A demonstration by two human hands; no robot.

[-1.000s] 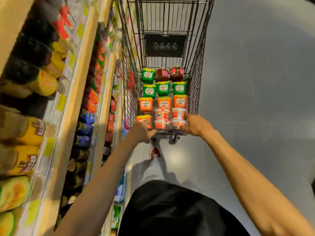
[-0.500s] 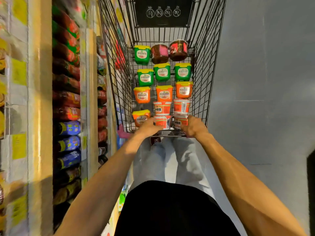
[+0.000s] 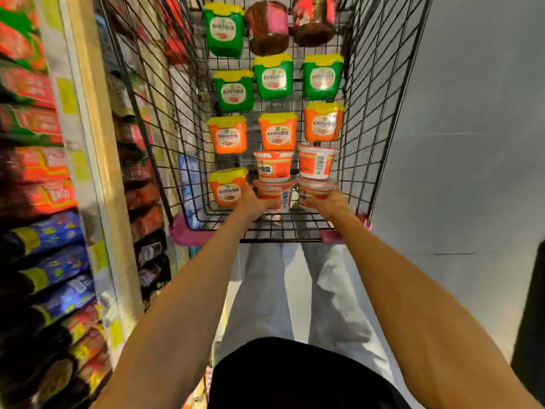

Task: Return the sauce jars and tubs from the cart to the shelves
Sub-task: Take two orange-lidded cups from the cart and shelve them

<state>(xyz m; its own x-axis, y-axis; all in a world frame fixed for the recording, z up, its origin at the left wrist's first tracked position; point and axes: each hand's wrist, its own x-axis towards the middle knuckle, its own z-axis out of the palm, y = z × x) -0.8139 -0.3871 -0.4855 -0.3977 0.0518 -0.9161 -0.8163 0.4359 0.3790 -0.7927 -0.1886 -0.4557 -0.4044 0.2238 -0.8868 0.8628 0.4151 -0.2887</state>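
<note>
A black wire cart (image 3: 380,119) stands in front of me. Its floor holds several green tubs (image 3: 274,78) with yellow lids, several orange tubs (image 3: 277,132) and two dark sauce jars (image 3: 267,28) at the far end. Nearest me lie red-and-white tubs, two farther ones (image 3: 317,162) and two near ones. My left hand (image 3: 253,203) reaches in and grips the near left red-and-white tub (image 3: 275,191) from below. Beside it, my right hand (image 3: 331,206) grips the near right red-and-white tub (image 3: 317,187). An orange tub (image 3: 228,188) sits just left of my left hand.
Shelves (image 3: 88,160) packed with red, green and blue packets (image 3: 47,234) run close along the cart's left side. Grey floor (image 3: 457,187) lies open to the right. A dark object (image 3: 530,320) stands at the right edge. My legs are behind the cart.
The view has closed in on the cart. Both hands have moved from the cart's near rim down onto the two nearest red-and-white tubs.
</note>
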